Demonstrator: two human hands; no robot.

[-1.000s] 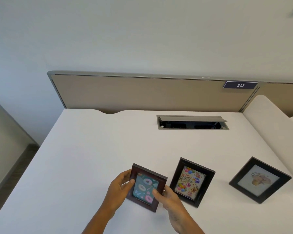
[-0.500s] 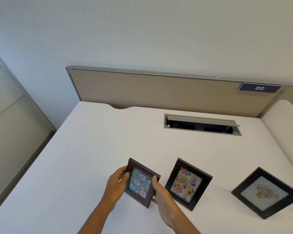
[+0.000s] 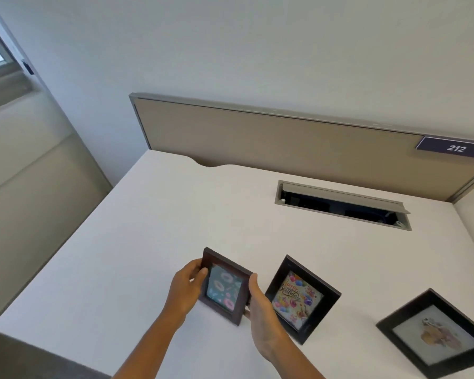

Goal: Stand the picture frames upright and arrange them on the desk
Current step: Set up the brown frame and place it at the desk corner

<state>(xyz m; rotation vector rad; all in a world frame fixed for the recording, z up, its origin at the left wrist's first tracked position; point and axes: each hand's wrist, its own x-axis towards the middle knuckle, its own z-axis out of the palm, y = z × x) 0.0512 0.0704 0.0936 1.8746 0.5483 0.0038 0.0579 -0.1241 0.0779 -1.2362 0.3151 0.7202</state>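
On the white counter (image 3: 153,242) below a tan partition (image 3: 271,143), the view has swung left. Both hands – left hand (image 3: 186,289), right hand (image 3: 260,302) – still clasp the doughnut frame (image 3: 225,287), fingers closed on its sides, now turned steeper – nearly upright. Beside the right fingers stands the birthday frame (image 3: 301,299); the third frame (image 3: 435,335) beyond.

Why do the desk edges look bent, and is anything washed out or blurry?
Head view: the wide-angle lens skews the desk and partition; the rightmost frame's glass looks hazy, paling its picture; the doughnut frame is slightly soft between the left hand and right hand.
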